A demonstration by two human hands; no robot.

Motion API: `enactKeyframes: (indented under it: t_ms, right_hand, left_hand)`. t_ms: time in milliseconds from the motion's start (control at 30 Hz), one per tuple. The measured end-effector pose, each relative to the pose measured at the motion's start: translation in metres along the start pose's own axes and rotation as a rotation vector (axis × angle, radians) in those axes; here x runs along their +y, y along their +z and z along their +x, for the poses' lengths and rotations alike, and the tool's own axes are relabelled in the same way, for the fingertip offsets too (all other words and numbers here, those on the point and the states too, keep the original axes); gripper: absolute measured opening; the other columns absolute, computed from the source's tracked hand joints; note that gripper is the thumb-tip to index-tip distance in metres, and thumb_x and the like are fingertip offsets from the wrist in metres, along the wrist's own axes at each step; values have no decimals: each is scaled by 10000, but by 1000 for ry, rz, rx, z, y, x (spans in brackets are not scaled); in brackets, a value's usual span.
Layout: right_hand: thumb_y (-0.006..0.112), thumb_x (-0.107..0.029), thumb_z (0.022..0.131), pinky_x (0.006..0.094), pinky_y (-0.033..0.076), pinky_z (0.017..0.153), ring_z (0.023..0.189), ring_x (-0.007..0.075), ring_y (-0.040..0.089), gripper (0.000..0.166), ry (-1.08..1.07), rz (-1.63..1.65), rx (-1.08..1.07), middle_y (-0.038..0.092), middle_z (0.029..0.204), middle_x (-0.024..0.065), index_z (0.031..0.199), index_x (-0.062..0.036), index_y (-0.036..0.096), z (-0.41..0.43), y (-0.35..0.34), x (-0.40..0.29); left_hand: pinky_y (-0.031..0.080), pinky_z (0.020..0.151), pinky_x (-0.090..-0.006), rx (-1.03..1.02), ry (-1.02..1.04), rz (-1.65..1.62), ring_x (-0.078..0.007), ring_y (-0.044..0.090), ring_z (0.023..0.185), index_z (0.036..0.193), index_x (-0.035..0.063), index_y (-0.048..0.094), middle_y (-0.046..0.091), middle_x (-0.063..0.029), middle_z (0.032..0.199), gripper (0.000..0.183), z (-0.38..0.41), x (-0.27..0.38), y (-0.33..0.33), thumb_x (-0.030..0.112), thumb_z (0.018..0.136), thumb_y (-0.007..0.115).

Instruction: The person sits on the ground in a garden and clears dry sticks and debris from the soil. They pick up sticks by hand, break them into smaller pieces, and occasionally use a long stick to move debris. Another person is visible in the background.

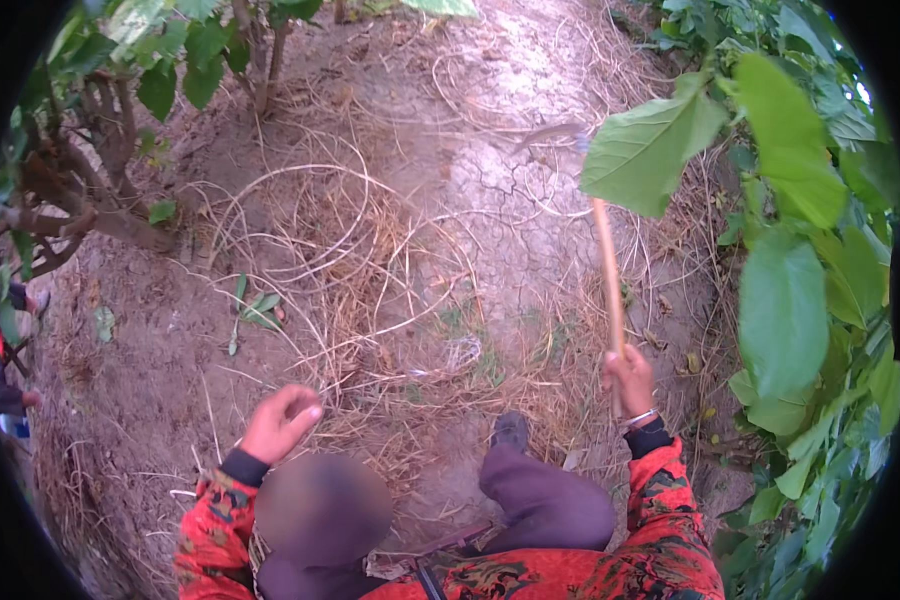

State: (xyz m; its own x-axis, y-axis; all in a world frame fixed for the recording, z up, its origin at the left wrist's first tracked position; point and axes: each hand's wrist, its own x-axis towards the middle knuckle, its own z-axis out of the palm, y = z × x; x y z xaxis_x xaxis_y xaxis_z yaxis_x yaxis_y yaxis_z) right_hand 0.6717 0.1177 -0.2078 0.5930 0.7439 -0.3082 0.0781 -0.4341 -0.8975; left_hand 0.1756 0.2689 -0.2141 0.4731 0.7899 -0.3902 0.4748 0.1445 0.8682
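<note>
My right hand (pixel 630 382) grips the lower end of the wooden handle of a long-handled sickle (pixel 607 270). Its curved blade (pixel 549 135) points left at the far end, blurred, just above the cracked soil. A broad green leaf (pixel 652 146) hides the joint between handle and blade. Empty and loosely curled, my left hand (pixel 281 424) hangs over the ground with the thumb apart from the fingers. Dry stems and straw (pixel 390 232) lie tangled on the soil before me. A small cut green sprig (pixel 259 309) lies left of them.
Leafy branches (pixel 784 300) crowd in close on the right. Woody shrub trunks (pixel 97 202) stand at upper left. My shoe (pixel 510 431) rests on the ground between my hands. Another person (pixel 7 360) is partly visible at the far left edge.
</note>
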Motion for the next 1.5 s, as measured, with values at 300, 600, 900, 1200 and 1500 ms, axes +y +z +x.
enactKeyframes:
  t_ms: [300,600,900,1200,1500]
  right_hand:
    - [555,-369,889,242,364,340,367,108,433,260,245,116,462,502,568,16,848,-115,519,79,-78,65]
    - [582,-249,850,261,380,388,444,108,465,168,135,217,737,507,607,11,796,-111,501,133,-131,113]
    - [564,-251,860,272,384,377,426,127,470,175,165,102,691,506,600,21,813,-90,512,129,-157,135]
    - [607,-258,853,244,347,376,430,101,463,192,36,93,625,501,588,0,779,-104,519,270,-115,72]
    - [597,-228,858,252,387,384,446,127,487,185,91,247,689,516,608,31,803,-72,514,418,-78,62]
  left_hand:
    - [482,721,-427,49,234,453,-348,619,838,958,48,583,638,-160,919,279,213,-17,120,285,812,599]
    - [463,680,-477,-9,125,551,-379,603,750,888,38,547,599,-194,874,252,260,-57,176,243,778,643]
    - [463,651,-451,68,185,554,-364,600,728,880,34,535,591,-185,842,221,259,-61,168,193,774,646]
    - [450,653,-436,207,356,689,-348,566,766,897,40,493,548,-158,855,228,355,-45,183,138,755,643]
    - [476,782,-443,-24,52,841,-363,574,942,980,16,486,568,-197,999,369,447,-51,201,223,739,674]
